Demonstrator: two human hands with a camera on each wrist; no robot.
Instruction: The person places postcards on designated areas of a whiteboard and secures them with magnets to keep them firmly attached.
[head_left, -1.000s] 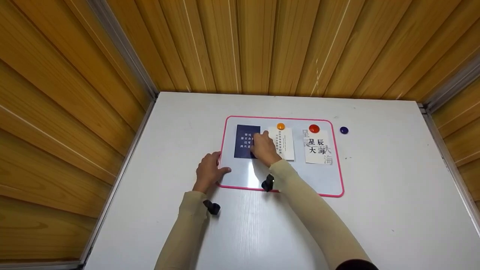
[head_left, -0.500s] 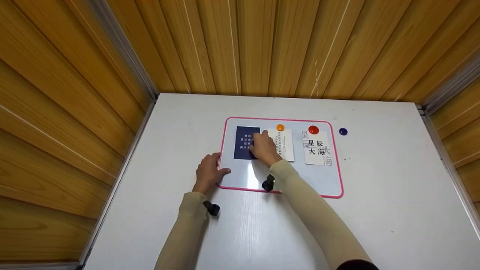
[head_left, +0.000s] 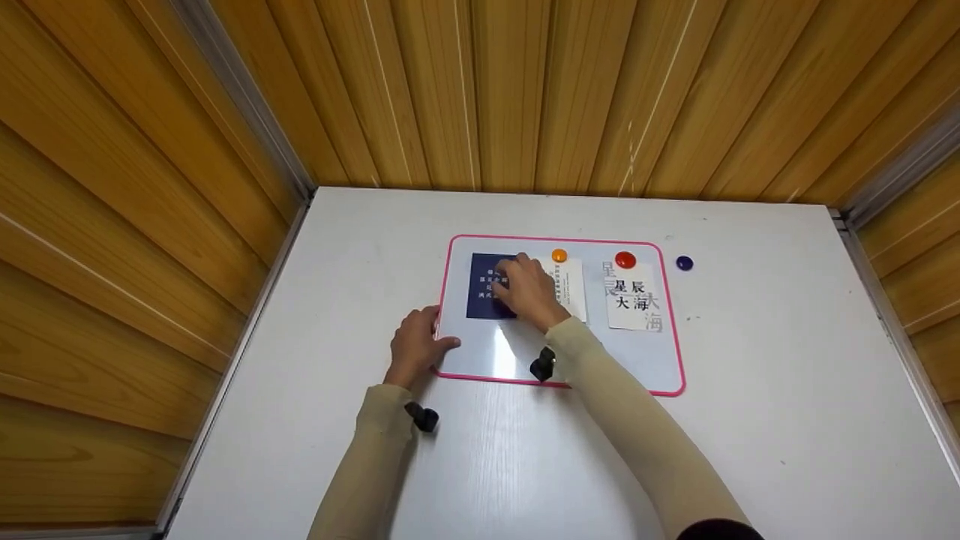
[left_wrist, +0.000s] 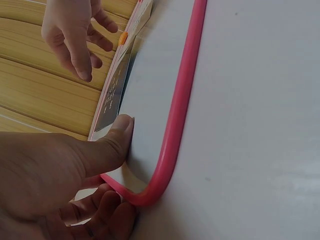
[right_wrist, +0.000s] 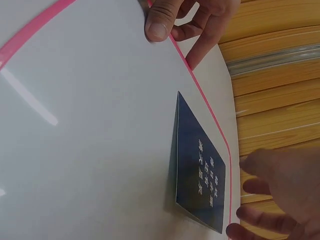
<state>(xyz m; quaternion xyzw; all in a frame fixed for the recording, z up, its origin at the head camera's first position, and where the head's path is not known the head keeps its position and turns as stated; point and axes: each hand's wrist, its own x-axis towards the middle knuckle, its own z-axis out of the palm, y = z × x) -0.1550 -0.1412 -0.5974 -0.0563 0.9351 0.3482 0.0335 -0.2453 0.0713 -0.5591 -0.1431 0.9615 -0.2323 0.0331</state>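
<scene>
A whiteboard with a pink rim (head_left: 476, 349) lies on the table. My left hand (head_left: 418, 346) grips its left edge, thumb on the top face and fingers around the rim, as the left wrist view (left_wrist: 60, 165) shows. Over the dark blue card (head_left: 480, 300) hovers my right hand (head_left: 531, 292), its fingers loosely bent and holding nothing. In the right wrist view that hand is apart from the card (right_wrist: 200, 175), whose lower edge stands a little off the board. Beside it is a white card (head_left: 574, 296) with an orange magnet (head_left: 559, 256) at its top.
At the board's right, a white card with large characters (head_left: 634, 319) lies under a red magnet (head_left: 625, 260). A dark blue magnet (head_left: 684, 263) sits on the table (head_left: 780, 337), right of the board. Wood-panelled walls (head_left: 502, 90) stand behind and at the sides.
My right hand has come up off the dark blue card, and its fingers have spread. The left hand keeps its hold on the whiteboard's edge.
</scene>
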